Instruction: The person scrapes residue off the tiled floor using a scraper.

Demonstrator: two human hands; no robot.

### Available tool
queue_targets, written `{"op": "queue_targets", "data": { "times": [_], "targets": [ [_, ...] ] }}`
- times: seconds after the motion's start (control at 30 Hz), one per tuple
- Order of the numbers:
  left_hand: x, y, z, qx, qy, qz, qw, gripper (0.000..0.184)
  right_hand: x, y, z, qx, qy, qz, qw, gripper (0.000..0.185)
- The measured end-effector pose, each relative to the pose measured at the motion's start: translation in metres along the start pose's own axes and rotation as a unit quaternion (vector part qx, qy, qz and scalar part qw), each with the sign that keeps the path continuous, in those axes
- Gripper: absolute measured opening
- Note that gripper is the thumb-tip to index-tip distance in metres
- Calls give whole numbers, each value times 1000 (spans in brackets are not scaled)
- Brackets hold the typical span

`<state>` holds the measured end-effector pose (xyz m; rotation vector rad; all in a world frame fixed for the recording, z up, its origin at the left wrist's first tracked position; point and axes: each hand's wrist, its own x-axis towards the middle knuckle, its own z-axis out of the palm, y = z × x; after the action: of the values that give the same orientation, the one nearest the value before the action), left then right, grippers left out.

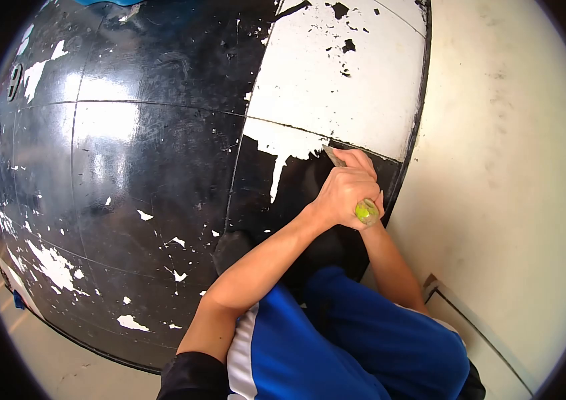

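A scraper with a green handle end (pixel 367 212) and a flat grey blade (pixel 333 156) is gripped in both hands. My left hand (pixel 339 193) is closed round the handle, with the green butt poking out towards me. My right hand (pixel 359 159) is closed on the tool too, close to the blade and partly hidden by the left. The blade tip meets the ragged edge of a black coating (pixel 299 177) on the floor. Beyond that edge lies a white exposed tile (pixel 336 87) with a few black flakes on it.
Black-coated floor (pixel 156 153) spreads to the left, with scattered white patches. A pale wall (pixel 496 133) rises on the right beside a dark border strip (pixel 419 100). My legs in blue trousers (pixel 303 340) are folded close below. A blue object (pixel 106 2) shows at the top edge.
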<state>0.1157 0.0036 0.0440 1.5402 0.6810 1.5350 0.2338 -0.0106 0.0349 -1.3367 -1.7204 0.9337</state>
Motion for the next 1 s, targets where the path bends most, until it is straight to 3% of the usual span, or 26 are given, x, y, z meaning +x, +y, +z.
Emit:
{"op": "queue_targets", "data": {
  "times": [0.2, 0.3, 0.4, 0.5, 0.53, 0.6, 0.7, 0.73, 0.8, 0.9, 1.0],
  "targets": [
    [-6, -7, 2, 181, -48, 57, 981, 16, -8, 4, -4, -81, -45, 29, 995, 96],
    [1, -2, 2, 86, -23, 27, 996, 17, 4, -6, 2, -15, 12, 12, 1000, 91],
    [5, 4, -1, -8, 2, -6, 1000, 27, -2, 0, -1, 25, 2, 12, 1000, 92],
    [2, 9, -3, -14, -4, -16, 1000, 26, -8, 3, -2, -16, -25, 32, 999, 93],
    [3, 9, -4, 17, 0, 5, 1000, 23, -6, 4, 1, -93, -23, 37, 995, 93],
    [10, 3, -6, 77, 11, 49, 996, 18, -1, 5, 5, -108, -7, 28, 994, 92],
    [19, -3, -3, 162, 29, 114, 980, 17, 5, -2, 0, 37, 28, 20, 999, 91],
    [15, -1, 0, 108, 24, 71, 991, 12, 3, -5, 1, 64, 35, 43, 996, 92],
    [5, 5, 4, 1, 10, -13, 1000, 9, 0, -7, -2, -13, -6, 55, 998, 95],
    [3, 6, -2, -7, -9, 12, 1000, 25, -4, 5, -14, -81, -101, 51, 990, 102],
    [8, 0, 7, 24, 25, 15, 999, 26, 0, -1, -17, -21, -102, 61, 993, 91]
  ]
}}
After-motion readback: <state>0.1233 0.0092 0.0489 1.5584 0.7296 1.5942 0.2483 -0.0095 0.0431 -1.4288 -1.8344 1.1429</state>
